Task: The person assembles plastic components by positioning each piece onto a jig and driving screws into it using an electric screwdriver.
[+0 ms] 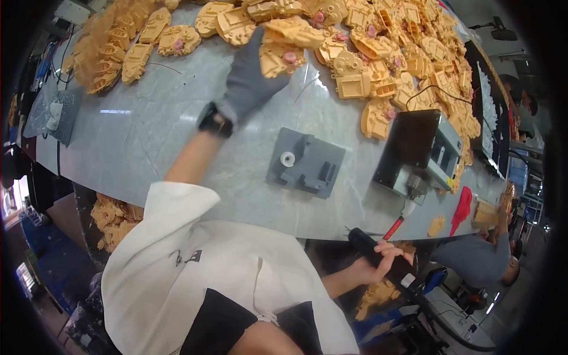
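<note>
My left hand (pixel 251 80), in a grey glove, is at the far side of the table with its fingers around an orange plastic housing (pixel 291 34). Another orange housing (pixel 278 62) with a pink piece on it shows just below that one, against the glove. My bare right hand (pixel 381 265) grips a black electric screwdriver (pixel 365 244) past the table's near edge, its thin bit pointing left. Between the hands, a grey fixture block (pixel 307 155) with raised ribs lies on the table, and a white round piece (pixel 287 158) sits on its left part.
A heap of orange housings (pixel 408 53) covers the back right, with more in a row at the back left. Right of the fixture stands a black and metal box-shaped device (pixel 408 145). A red-handled tool (pixel 393 228) and a red cloth (pixel 461 208) are nearby. Another person (pixel 476 260) works at right.
</note>
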Action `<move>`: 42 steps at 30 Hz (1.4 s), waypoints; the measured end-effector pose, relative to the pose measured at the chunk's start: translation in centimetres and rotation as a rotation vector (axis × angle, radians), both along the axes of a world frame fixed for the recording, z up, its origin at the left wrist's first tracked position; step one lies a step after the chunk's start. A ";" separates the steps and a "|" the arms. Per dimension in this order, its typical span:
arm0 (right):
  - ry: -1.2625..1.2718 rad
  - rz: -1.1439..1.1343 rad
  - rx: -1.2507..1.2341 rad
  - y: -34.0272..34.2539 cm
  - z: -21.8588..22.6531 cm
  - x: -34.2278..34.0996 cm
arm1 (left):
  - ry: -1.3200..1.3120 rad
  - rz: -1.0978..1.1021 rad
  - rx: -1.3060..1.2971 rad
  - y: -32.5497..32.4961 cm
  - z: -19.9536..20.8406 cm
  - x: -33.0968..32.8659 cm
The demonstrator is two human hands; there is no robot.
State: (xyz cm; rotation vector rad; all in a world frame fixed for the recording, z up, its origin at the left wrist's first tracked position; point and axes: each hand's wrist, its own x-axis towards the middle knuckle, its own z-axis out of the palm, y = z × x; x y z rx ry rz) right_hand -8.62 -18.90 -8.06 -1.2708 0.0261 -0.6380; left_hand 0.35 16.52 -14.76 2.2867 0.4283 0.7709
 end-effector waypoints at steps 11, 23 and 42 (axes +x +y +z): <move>0.022 0.371 0.014 3.6 -1.7 3.5 | 0.188 -0.543 -1.032 -6.4 5.4 -10.4; -0.041 0.407 0.010 4.9 -1.0 3.9 | 0.207 -0.895 0.429 -12.9 4.4 -4.1; -0.215 -0.035 -0.130 -5.0 6.7 13.7 | 0.114 -0.662 0.112 -10.6 3.1 -10.7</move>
